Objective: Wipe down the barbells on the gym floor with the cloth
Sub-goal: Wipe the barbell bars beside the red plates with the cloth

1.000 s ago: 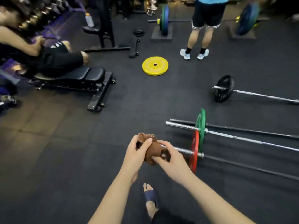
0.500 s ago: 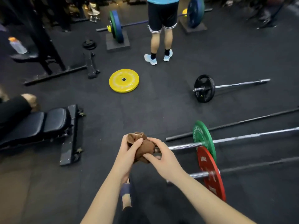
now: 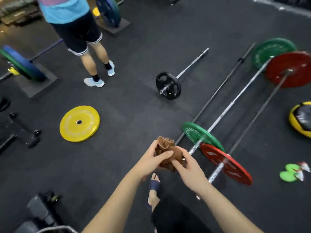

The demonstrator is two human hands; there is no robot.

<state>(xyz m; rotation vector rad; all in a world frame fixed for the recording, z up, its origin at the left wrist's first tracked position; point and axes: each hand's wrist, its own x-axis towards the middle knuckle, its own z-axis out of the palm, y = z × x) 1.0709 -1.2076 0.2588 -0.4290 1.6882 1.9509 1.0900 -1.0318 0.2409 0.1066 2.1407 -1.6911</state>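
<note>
Left hand (image 3: 151,158) and right hand (image 3: 186,167): both grips pinch the bunched brown cloth (image 3: 164,147), mid-air, near centre. Just right on the floor (image 3: 127,105): red-plate barbell (image 3: 225,163) nearest, green-plate barbell (image 3: 200,135) beyond. Risks: wadded cloth wipes poorly, bar rolls underfoot.

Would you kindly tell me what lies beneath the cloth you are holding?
Black floor, and the green-plated barbell runs toward it. The bar's near tip is hidden by the cloth and right hand; the left hand covers the cloth's left side.
</note>
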